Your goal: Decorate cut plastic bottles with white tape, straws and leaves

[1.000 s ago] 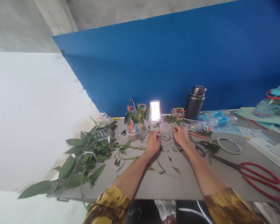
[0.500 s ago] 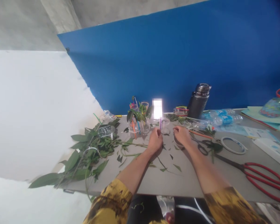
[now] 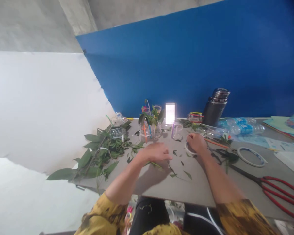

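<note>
My left hand (image 3: pixel 158 151) hovers palm down over the table, its fingers loosely stretched to the right and holding nothing; a green stem lies below it. My right hand (image 3: pixel 196 142) is closed, fingers curled at the far rim of a white ring (image 3: pixel 190 150) that looks like a roll of tape; the hand covers part of it. Beyond the hands, a clear plastic cup (image 3: pixel 177 132) stands with a purple straw (image 3: pixel 172 131) upright at its left side. Left of it, clear cups (image 3: pixel 156 132) hold leafy sprigs and coloured straws. Cut leaf pieces (image 3: pixel 187 175) lie between my hands.
Leafy branches (image 3: pixel 95 163) and a clear bottle piece (image 3: pixel 118 133) cover the left side. Rightward are red-handled scissors (image 3: pixel 281 192), another white ring (image 3: pixel 252 157), plastic bottles (image 3: pixel 245 129) and a dark thermos (image 3: pixel 215 106). A blue panel (image 3: pixel 166 65) stands behind.
My left hand has drawn back from beside the cup and straw toward me, its fingers loosening. My right hand stays by the white ring. The view has turned slightly left.
</note>
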A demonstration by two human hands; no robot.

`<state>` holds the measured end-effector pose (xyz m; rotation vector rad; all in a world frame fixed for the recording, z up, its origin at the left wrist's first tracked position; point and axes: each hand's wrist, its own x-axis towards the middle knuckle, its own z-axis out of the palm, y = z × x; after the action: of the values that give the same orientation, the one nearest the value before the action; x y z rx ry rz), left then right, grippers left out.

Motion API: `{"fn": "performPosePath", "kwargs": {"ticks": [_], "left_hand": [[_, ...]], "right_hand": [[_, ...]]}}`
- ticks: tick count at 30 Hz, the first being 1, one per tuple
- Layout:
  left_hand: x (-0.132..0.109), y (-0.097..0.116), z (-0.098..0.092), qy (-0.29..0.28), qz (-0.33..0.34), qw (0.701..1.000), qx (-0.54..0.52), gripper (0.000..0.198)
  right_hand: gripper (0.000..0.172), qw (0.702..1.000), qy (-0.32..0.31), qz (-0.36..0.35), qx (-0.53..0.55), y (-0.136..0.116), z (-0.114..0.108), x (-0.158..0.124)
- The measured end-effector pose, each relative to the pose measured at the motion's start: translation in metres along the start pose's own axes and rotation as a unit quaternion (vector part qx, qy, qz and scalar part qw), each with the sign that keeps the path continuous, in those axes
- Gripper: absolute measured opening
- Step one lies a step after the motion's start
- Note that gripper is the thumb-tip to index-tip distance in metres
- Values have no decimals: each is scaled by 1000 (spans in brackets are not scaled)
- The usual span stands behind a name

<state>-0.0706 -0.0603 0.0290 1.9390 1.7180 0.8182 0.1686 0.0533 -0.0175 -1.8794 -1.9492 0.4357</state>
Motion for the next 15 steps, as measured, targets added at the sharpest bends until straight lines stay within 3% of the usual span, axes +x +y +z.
{"fn": "performPosePath", "kwargs": {"ticks": [1,2,5,7,9,11,15], "left_hand": [[-12,-7,-17,-56,-3,997,51,19],[-25,-15,-35,-48,-23,993,105,14],[-61,-47,-76,62,-140,946,285,44],[-77,-72,-91,75,-241,900,357,60],[-87,-95,-100,73,-301,871,382,61],[-92,-116,-107,81,-318,853,406,54],[-98,-146,-135,89,-277,846,447,45]], "right_hand": [[33,1000,-3,0,1,0,0,0],[33,1000,-5,-2,3,0,-1,0],[34,1000,-9,-13,5,-2,0,-1],[34,1000,-9,-21,-2,-4,2,-2],[34,999,-4,-30,-13,-6,4,-4],[34,999,-2,-33,-20,-8,5,-6],[33,1000,-11,-21,-19,-8,-1,-8]]}}
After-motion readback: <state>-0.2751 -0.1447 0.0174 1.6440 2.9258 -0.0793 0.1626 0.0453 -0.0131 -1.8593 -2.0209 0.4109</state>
